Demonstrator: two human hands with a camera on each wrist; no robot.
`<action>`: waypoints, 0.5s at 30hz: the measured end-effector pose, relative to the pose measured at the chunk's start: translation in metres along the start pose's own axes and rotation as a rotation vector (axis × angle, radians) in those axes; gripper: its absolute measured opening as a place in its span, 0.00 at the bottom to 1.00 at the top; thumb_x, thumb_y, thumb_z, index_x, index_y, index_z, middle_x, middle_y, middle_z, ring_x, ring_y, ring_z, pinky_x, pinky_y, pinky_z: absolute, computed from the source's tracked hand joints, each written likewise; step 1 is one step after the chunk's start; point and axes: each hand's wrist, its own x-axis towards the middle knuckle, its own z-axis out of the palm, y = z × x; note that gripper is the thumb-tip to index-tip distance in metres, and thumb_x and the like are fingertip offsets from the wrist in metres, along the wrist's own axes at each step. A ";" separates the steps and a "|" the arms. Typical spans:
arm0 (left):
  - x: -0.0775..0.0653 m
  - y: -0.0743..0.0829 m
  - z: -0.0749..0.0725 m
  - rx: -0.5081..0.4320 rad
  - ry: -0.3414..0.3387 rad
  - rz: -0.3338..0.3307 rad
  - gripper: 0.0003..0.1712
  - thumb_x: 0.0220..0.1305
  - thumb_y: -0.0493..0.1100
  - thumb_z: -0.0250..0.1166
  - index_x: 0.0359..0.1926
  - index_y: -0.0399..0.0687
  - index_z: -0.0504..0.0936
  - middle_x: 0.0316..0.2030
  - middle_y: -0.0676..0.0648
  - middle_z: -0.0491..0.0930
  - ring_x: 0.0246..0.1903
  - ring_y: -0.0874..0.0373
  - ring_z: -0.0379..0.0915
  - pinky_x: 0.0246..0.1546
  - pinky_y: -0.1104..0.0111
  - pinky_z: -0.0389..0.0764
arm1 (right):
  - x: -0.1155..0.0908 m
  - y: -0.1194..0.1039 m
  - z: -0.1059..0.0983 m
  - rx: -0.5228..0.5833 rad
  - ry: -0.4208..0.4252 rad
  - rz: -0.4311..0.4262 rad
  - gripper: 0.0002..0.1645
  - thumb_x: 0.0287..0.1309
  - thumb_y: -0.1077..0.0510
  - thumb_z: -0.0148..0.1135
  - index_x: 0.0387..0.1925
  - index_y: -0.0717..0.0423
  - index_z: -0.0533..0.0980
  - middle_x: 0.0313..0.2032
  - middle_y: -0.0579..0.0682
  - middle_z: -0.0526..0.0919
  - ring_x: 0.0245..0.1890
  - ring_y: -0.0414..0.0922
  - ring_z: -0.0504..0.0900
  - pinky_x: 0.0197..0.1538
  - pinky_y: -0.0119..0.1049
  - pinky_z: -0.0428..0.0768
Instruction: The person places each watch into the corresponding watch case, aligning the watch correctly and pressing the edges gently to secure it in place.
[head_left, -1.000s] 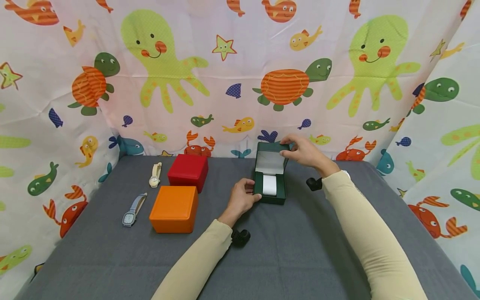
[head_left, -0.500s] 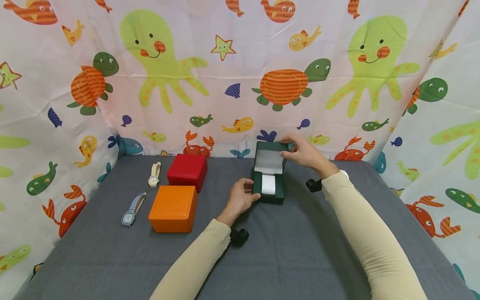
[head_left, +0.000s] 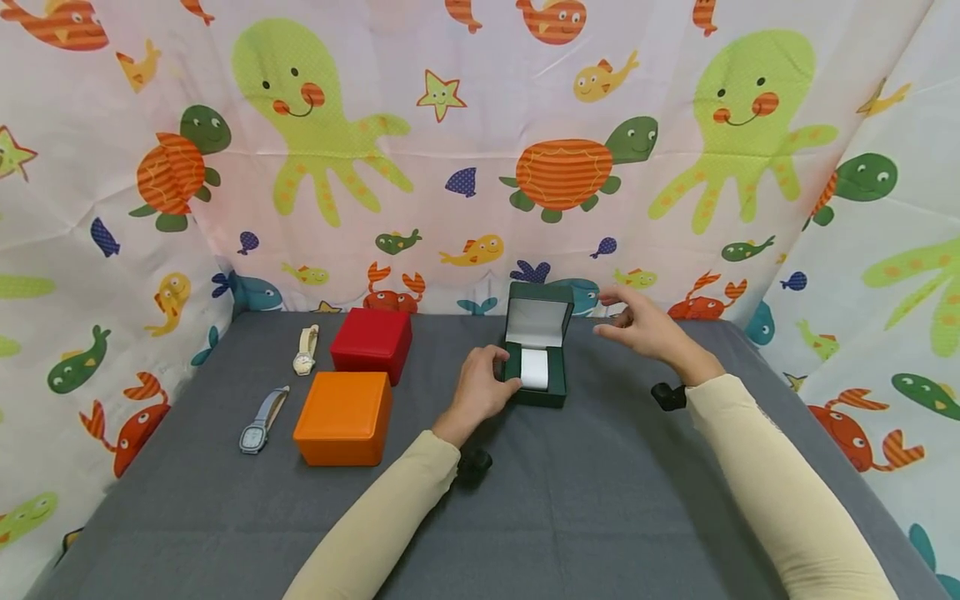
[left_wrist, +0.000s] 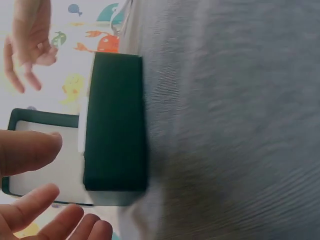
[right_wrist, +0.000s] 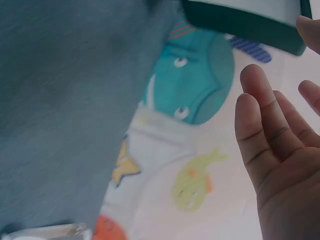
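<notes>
A dark green watch box (head_left: 551, 398) stands with its lid raised, and a white cushion (head_left: 534, 369) sits inside. My left hand (head_left: 480, 387) is at the box's left side, with thumb and fingers spread apart. In the left wrist view the thumb (left_wrist: 30, 150) overlaps the pale lid lining, beside the green wall (left_wrist: 115, 120). My right hand (head_left: 648, 329) hovers to the right of the raised lid, holding nothing. The right wrist view shows its loosely bent fingers (right_wrist: 260, 115) apart from the lid's green edge (right_wrist: 240, 22).
Left of the green box are a red box (head_left: 372, 340) and an orange box (head_left: 345, 417), both with lids down. Farther left lie a pale-strapped watch (head_left: 304, 358) and a blue-strapped watch (head_left: 258, 425). A sea-animal curtain (head_left: 480, 75) rises behind the grey tablecloth (head_left: 600, 517).
My right hand has let go of the green lid and moved right. The lid stays up. My left hand has shifted slightly at the box's left side.
</notes>
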 end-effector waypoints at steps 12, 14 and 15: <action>0.017 0.016 -0.012 0.248 -0.230 0.190 0.29 0.58 0.47 0.69 0.60 0.48 0.73 0.56 0.47 0.71 0.53 0.55 0.68 0.55 0.61 0.73 | -0.048 0.044 -0.004 -0.075 0.035 0.077 0.33 0.58 0.46 0.66 0.59 0.58 0.68 0.54 0.60 0.75 0.39 0.50 0.78 0.37 0.41 0.78; 0.020 0.015 -0.012 0.275 -0.262 0.217 0.30 0.59 0.48 0.69 0.61 0.48 0.72 0.57 0.47 0.71 0.54 0.55 0.68 0.55 0.62 0.72 | -0.054 0.051 -0.004 -0.095 0.049 0.084 0.32 0.58 0.48 0.66 0.59 0.59 0.69 0.54 0.60 0.75 0.42 0.52 0.78 0.38 0.43 0.79; 0.022 0.015 -0.011 0.289 -0.275 0.231 0.30 0.59 0.48 0.69 0.61 0.49 0.72 0.57 0.47 0.71 0.55 0.55 0.68 0.55 0.62 0.72 | -0.057 0.054 -0.004 -0.106 0.058 0.083 0.32 0.58 0.48 0.66 0.58 0.59 0.69 0.53 0.60 0.75 0.43 0.53 0.78 0.40 0.46 0.78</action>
